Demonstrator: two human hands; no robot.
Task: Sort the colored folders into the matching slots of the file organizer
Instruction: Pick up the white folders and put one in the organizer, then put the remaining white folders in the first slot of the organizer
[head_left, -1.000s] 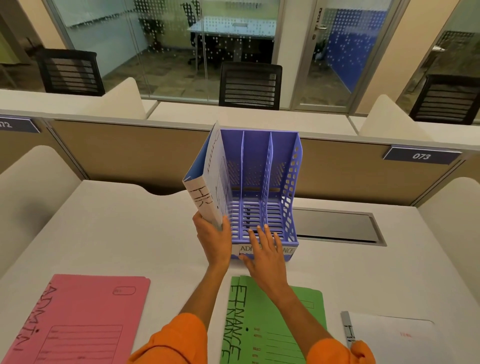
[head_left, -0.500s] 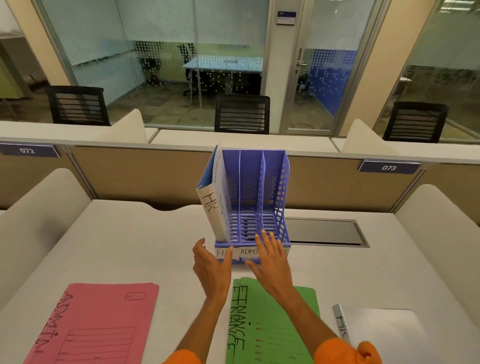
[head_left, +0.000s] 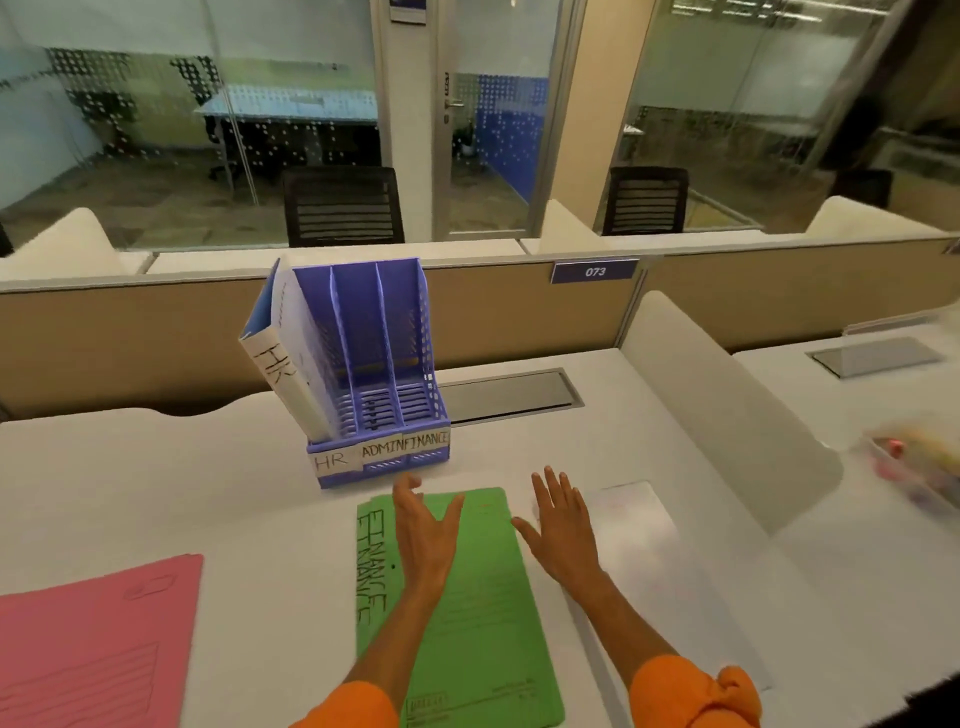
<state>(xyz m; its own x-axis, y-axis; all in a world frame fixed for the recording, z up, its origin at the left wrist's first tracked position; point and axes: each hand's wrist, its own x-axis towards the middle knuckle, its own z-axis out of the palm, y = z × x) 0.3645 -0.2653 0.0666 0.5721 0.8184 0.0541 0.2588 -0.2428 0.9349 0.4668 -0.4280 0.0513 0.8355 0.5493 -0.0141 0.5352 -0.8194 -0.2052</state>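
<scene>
A purple file organizer (head_left: 410, 338) stands on the desk with three slots labelled HR, ADMIN and FINANCE. A white folder marked HR (head_left: 291, 358) leans in its left slot. The green FINANCE folder (head_left: 483, 613) lies flat in front of it. My left hand (head_left: 423, 525) hovers open over the green folder's top. My right hand (head_left: 563, 525) is open at that folder's right edge, fingers spread over a white folder (head_left: 639, 525). The pink folder (head_left: 88, 644) lies flat at the lower left. Neither hand holds anything.
A metal cable hatch (head_left: 509, 392) is set in the desk behind the organizer. A white divider (head_left: 727, 415) stands to the right, with a blurred tray of small items (head_left: 914, 467) on the neighbouring desk. A beige partition (head_left: 519, 317) runs along the back.
My left hand let go of the HR folder, which now leans in the left slot. Both hands drew back from the organizer to over the green folder. The view swung right.
</scene>
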